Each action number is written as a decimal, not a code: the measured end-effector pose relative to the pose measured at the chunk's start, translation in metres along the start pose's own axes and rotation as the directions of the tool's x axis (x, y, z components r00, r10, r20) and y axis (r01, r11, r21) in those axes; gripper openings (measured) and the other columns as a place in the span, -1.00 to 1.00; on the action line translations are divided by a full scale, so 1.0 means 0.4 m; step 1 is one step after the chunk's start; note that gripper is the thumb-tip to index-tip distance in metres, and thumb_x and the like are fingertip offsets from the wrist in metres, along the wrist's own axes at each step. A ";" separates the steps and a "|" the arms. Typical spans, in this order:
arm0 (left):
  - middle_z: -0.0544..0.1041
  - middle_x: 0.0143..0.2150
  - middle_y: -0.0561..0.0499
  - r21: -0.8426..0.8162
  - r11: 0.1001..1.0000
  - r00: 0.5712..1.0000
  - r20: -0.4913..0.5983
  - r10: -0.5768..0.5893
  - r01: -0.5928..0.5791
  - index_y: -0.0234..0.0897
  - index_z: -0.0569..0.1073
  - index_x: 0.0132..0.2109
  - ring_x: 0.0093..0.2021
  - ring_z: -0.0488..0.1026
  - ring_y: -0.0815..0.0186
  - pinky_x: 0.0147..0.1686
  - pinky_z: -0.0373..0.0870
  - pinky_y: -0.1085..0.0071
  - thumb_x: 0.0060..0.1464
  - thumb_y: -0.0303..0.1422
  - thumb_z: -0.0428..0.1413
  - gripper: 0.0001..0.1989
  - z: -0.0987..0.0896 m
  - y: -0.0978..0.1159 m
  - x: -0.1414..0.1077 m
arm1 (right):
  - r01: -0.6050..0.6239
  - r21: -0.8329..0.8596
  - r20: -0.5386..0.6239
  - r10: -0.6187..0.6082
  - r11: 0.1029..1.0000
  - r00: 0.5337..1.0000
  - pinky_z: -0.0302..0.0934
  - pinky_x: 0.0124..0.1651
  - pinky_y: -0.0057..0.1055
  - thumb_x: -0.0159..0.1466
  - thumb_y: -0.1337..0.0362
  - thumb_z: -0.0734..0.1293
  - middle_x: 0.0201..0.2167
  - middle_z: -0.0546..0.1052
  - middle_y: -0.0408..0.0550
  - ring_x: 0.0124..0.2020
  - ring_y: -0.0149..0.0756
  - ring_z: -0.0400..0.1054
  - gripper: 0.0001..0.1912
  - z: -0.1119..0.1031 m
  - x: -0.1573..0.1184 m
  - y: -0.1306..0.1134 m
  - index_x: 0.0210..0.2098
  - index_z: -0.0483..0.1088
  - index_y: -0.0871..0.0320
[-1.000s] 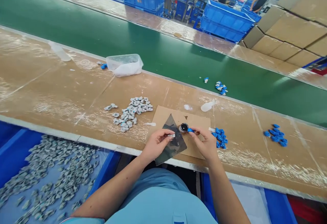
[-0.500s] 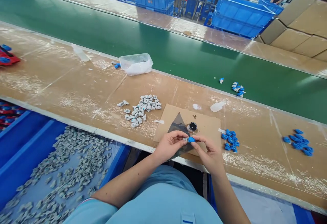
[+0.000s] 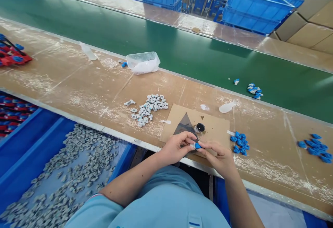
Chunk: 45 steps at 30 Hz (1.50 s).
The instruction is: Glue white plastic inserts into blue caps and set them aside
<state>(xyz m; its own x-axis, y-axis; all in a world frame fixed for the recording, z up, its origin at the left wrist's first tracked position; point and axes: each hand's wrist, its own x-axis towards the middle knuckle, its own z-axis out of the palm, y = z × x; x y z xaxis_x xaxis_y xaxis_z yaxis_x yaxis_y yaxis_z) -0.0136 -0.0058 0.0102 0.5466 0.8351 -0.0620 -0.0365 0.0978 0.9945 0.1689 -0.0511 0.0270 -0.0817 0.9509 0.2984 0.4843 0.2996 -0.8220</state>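
Observation:
My left hand [image 3: 177, 148] and my right hand [image 3: 219, 157] meet over the front edge of a cardboard sheet [image 3: 212, 120]. Between their fingertips, a small white part [image 3: 193, 146] butts against a small blue part [image 3: 198, 146]. The left fingers pinch the white part and the right fingers pinch the blue one. My fingers hide most of both parts. Just beyond my hands stand a small round black-filled pot [image 3: 200, 128] and a dark triangular plastic sheet [image 3: 185, 124]. A loose heap of grey-white parts [image 3: 149, 108] lies to the left, and a cluster of blue parts [image 3: 239, 143] lies to the right.
The brown-topped bench has a green conveyor belt [image 3: 125, 35] behind it. On the bench are another blue cluster [image 3: 313, 148] and a clear plastic tub [image 3: 143, 62]. A blue bin of grey parts [image 3: 59, 171] stands at front left. Cardboard cartons [image 3: 309, 30] and blue crates [image 3: 257, 9] stand beyond.
My hands have come together from either side of the pot, bringing the white and blue parts end to end. The view has turned left, so the bench contents sit further right.

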 end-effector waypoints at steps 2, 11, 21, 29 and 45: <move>0.58 -0.30 -0.06 -0.014 1.000 1.000 -0.014 -0.007 0.006 -0.30 0.42 -0.16 -0.24 0.54 0.30 -0.22 0.46 0.41 0.00 -0.42 0.14 -0.79 0.004 0.005 -0.003 | -0.011 0.018 -0.035 0.011 1.000 0.999 0.40 -0.41 -0.42 0.18 0.28 0.40 -0.45 0.60 -0.12 -0.45 -0.32 0.48 -0.87 0.006 -0.006 0.002 -0.27 0.57 -0.02; 0.55 -0.31 -0.05 -0.047 0.998 0.998 -0.050 -0.042 0.040 -0.31 0.41 -0.20 -0.26 0.52 0.31 -0.24 0.44 0.43 -0.02 -0.41 0.17 -0.81 0.024 -0.002 0.003 | -0.036 0.001 -0.192 0.036 0.999 0.981 0.43 -0.38 -0.39 0.19 0.28 0.39 -0.41 0.62 -0.14 -0.43 -0.29 0.50 -0.86 0.044 -0.042 0.018 -0.26 0.58 -0.05; 0.51 -0.30 -0.01 0.177 0.980 0.977 -0.204 -0.054 0.091 -0.30 0.41 -0.21 -0.27 0.48 0.33 -0.21 0.45 0.37 -0.04 -0.38 0.17 -0.80 -0.081 0.050 0.136 | -0.276 -0.430 -0.465 0.051 0.860 0.884 0.36 -0.25 -0.31 0.28 0.15 0.26 -0.35 0.60 -0.02 -0.38 -0.26 0.46 -0.76 -0.109 -0.103 0.079 -0.26 0.54 0.08; 0.56 -0.24 -0.07 0.573 0.804 0.939 -0.339 0.053 0.162 -0.33 0.44 -0.20 -0.27 0.51 0.29 -0.13 0.43 0.32 -0.05 -0.58 0.09 -0.79 -0.136 0.063 0.327 | -0.412 -0.598 -0.401 0.189 0.687 0.896 0.28 -0.43 -0.29 0.26 -0.13 0.10 -0.41 0.54 0.05 -0.51 -0.22 0.37 -0.45 -0.177 -0.146 0.151 -0.30 0.55 0.12; 0.54 -0.19 -0.11 0.908 0.413 0.917 -0.223 0.330 0.072 -0.30 0.47 -0.19 -0.11 0.38 0.15 -0.03 0.29 0.17 0.03 -0.57 0.05 -0.80 -0.269 0.026 0.120 | -0.469 -0.357 -0.323 0.365 0.808 0.873 0.36 -0.38 -0.20 0.10 -0.23 0.24 -0.45 0.56 0.03 -0.42 -0.07 0.47 -0.47 -0.200 -0.153 0.216 -0.31 0.46 0.11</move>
<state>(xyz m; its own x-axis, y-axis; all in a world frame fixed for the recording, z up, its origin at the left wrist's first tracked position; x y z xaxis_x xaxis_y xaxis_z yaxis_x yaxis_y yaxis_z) -0.0778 0.0935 0.0086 0.3027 0.9190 0.2527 0.7841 -0.3909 0.4821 0.2855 -0.0899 -0.0234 0.3868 0.9146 0.1176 0.7404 -0.2319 -0.6309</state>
